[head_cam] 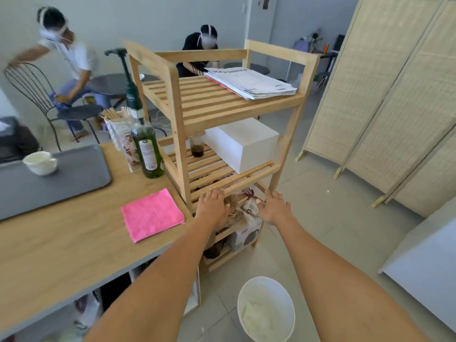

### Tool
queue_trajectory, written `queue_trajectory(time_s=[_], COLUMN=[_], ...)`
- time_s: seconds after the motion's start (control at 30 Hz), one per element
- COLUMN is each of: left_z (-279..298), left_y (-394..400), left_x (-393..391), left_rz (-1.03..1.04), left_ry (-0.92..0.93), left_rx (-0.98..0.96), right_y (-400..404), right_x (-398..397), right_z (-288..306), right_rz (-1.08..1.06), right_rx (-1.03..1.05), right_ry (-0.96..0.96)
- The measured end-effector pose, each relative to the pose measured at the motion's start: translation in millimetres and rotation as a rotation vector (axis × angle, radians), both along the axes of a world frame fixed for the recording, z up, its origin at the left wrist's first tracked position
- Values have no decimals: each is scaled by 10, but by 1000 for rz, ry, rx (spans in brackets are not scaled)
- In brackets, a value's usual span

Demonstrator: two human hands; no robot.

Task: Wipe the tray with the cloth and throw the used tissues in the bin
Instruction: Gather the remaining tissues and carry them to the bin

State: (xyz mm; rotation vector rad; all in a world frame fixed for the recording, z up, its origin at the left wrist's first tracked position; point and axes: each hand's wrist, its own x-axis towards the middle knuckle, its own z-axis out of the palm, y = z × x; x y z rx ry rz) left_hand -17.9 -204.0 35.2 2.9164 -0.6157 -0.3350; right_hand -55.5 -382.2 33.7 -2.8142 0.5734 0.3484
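Observation:
A grey tray [81,166] lies at the left of the wooden table, with a white cup [40,162] standing on it. A pink cloth [152,214] lies flat on the table near its right edge. On the floor below stands a white bin [265,287] with crumpled white tissues [259,317] inside. My left hand [212,203] and my right hand [272,206] are stretched out in front of the wooden shelf unit, fingers apart, holding nothing. Both hover over the bin, to the right of the cloth.
A wooden shelf unit [180,114] stands right of the table, carrying papers [251,82], a white box [243,144] and a glass. A green bottle [146,149] and a stick holder stand near the table's corner. Folding screens [385,95] are at the right. Two people sit at the back.

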Motion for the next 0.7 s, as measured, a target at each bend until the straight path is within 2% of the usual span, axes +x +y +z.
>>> queue_trajectory(time_s=[0.23, 0.43, 0.7], left_z=[104, 180, 213], left_y=[787, 1679, 2913], left_x=[-138, -171, -156], left_rz=[199, 371, 596], left_ry=[-19, -22, -13], left_rx=[-10, 58, 38], right_y=[664, 1549, 2771], right_x=[112, 283, 590], right_z=[54, 94, 115], right_rz=[251, 445, 615], right_rx=[-25, -11, -16], right_ry=[6, -34, -14])
